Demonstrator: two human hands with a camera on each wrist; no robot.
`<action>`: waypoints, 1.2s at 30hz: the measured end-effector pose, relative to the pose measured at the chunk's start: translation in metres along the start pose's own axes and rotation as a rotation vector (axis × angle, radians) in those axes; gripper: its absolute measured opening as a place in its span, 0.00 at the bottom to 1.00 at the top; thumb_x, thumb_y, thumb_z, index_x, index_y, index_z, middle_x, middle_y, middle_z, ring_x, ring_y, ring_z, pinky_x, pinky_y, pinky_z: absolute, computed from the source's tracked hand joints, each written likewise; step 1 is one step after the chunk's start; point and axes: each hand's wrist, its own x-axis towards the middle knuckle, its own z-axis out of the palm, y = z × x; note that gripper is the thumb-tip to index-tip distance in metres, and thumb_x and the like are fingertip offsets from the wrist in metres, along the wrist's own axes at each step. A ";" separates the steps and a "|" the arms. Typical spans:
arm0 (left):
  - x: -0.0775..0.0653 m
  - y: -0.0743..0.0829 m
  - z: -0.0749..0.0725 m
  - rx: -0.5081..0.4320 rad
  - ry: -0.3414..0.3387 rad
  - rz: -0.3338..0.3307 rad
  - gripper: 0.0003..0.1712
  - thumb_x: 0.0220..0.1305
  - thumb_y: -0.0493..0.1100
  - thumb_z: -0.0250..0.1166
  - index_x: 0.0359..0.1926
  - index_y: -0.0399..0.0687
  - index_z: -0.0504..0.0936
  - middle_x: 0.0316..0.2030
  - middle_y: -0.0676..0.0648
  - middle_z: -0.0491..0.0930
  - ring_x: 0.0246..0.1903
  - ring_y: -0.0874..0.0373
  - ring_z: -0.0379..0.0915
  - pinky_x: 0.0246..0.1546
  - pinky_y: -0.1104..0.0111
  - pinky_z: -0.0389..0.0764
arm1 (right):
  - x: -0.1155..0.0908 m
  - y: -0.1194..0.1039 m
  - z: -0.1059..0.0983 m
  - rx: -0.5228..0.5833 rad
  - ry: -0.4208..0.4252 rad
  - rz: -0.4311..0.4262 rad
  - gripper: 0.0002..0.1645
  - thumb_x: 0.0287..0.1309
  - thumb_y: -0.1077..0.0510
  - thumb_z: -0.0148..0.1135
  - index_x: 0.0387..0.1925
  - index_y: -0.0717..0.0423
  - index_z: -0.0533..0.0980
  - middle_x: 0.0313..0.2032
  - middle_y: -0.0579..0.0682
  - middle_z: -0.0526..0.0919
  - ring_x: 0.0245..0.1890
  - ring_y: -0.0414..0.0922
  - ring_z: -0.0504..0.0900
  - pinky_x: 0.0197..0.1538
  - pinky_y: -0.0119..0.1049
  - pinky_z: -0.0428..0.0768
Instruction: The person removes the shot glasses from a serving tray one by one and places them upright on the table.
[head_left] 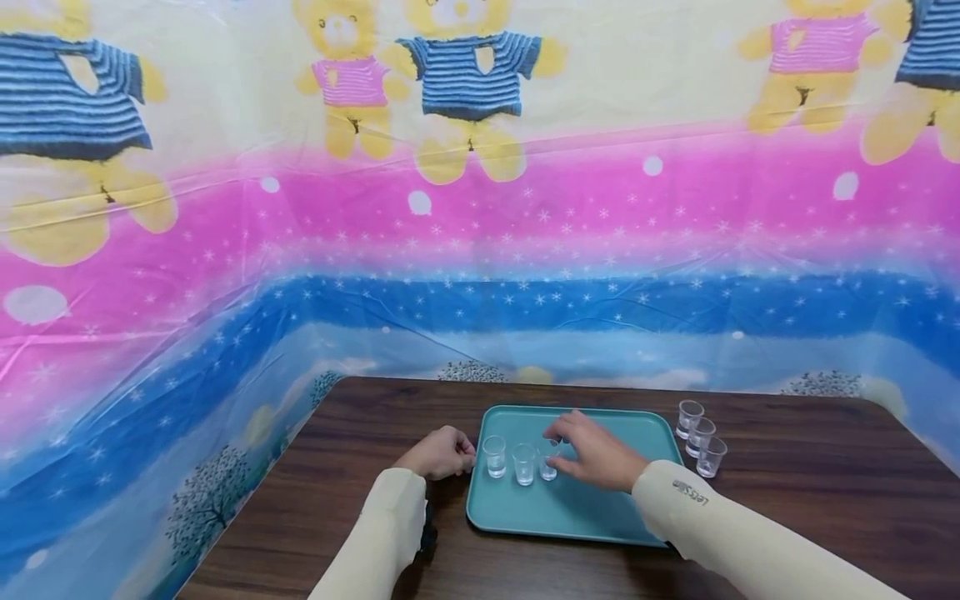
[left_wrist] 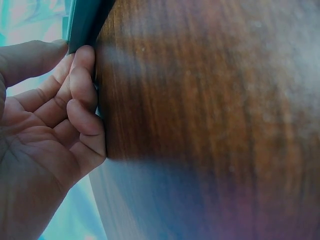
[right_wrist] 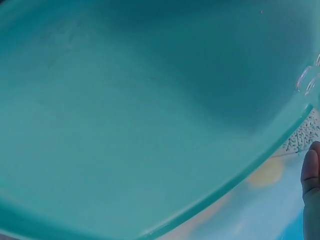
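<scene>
A green tray [head_left: 570, 517] lies on the wooden table. At its left rim, my left hand [head_left: 445, 452] pinches the edge; the left wrist view has the thumb [left_wrist: 35, 61] against the rim and the other fingers curled below. Small clear glasses stand in a row on the tray: a left one [head_left: 494, 457], a middle one [head_left: 523, 465] and a third one [head_left: 548, 463]. My right hand [head_left: 600, 454] hovers over the tray, thumb and fingers spread apart close around the third glass. In the right wrist view only part of that hand [right_wrist: 311, 185] shows.
Right of the tray, three more clear glasses stand in a line on the table [head_left: 810, 492]: a far one [head_left: 689, 418], a middle one [head_left: 701, 437] and a near one [head_left: 711, 457]. A patterned cloth [head_left: 480, 242] hangs behind the table and along its sides.
</scene>
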 end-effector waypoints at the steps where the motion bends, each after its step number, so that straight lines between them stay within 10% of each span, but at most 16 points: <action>1: 0.000 0.000 0.000 0.001 -0.001 0.001 0.04 0.65 0.37 0.60 0.33 0.41 0.79 0.25 0.47 0.77 0.25 0.55 0.72 0.26 0.66 0.72 | 0.000 0.001 0.001 -0.004 -0.001 -0.005 0.19 0.57 0.50 0.66 0.49 0.52 0.76 0.43 0.43 0.75 0.45 0.40 0.73 0.48 0.41 0.75; 36: 0.003 -0.002 0.002 -0.009 0.005 0.017 0.04 0.65 0.37 0.61 0.33 0.41 0.79 0.26 0.48 0.76 0.25 0.55 0.72 0.25 0.65 0.72 | -0.068 0.061 -0.056 -0.098 0.119 0.062 0.15 0.57 0.54 0.67 0.45 0.50 0.75 0.38 0.41 0.72 0.38 0.42 0.71 0.39 0.41 0.73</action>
